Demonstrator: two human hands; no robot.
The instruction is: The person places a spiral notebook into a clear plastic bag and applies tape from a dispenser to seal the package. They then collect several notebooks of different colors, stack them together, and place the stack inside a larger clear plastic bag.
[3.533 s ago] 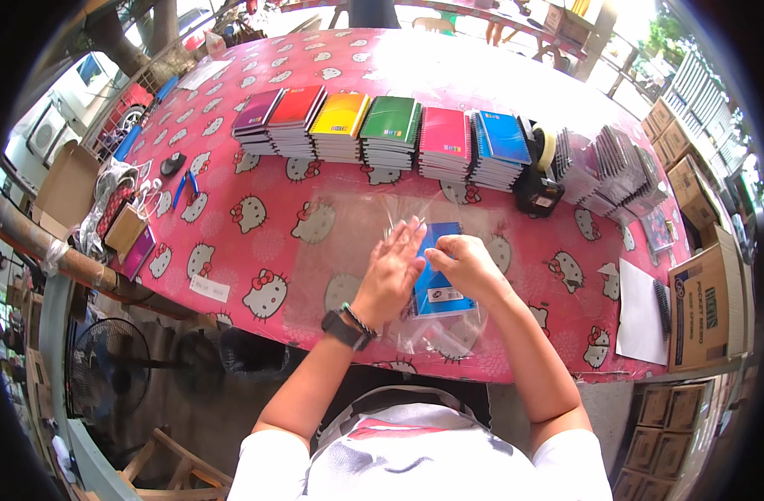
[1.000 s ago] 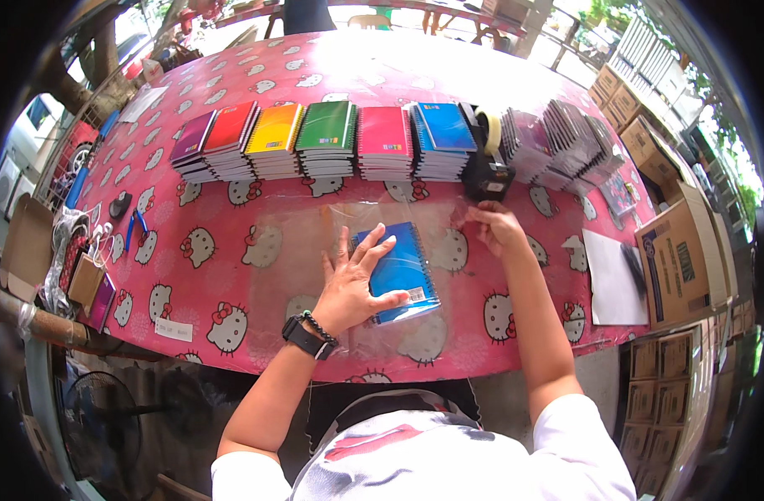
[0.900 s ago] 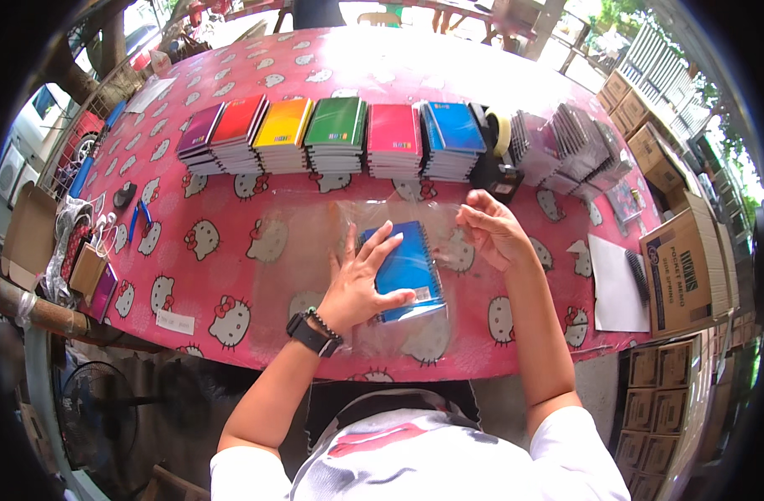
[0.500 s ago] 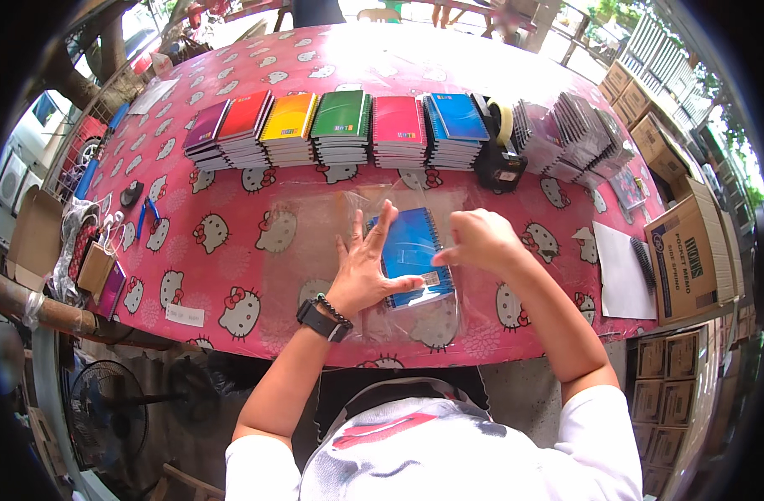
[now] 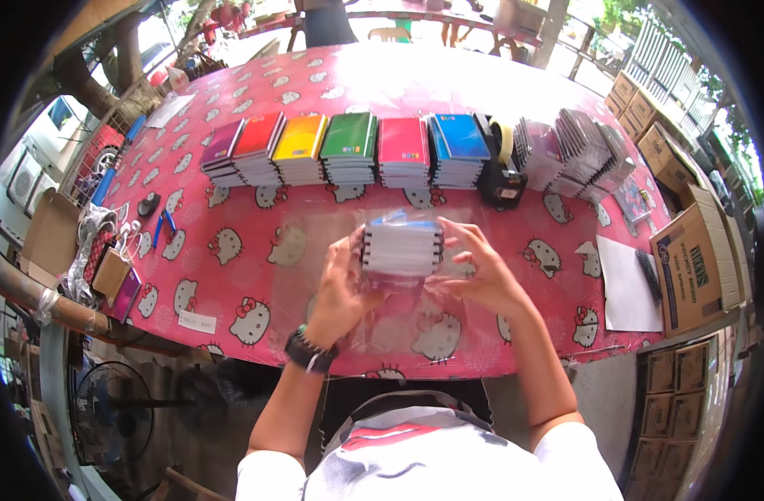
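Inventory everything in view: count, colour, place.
Bundle: one, white pages, blue top, front centre
Plastic film: count unclear, clear, under the bundle
Notebook stacks: six, purple, red, yellow, green, pink, blue, mid-table row
Tape dispenser: one, black, right of row
Wrapped notebooks: several, greyish, right of dispenser
Paper: two sheets, white, right and back left
Label: one, white, front left
Pliers: one, blue, left
Cables: count unclear, white, far left
Cartons: many, brown, right
Fan: at least one, black, lower left
Table: one large, pink patterned, centre
Shirt: one, mostly white, bottom
Wristband: one, black, left wrist
Left hand: one, bare, gripping bundle's left
Right hand: one, bare, at bundle's right, grip unclear
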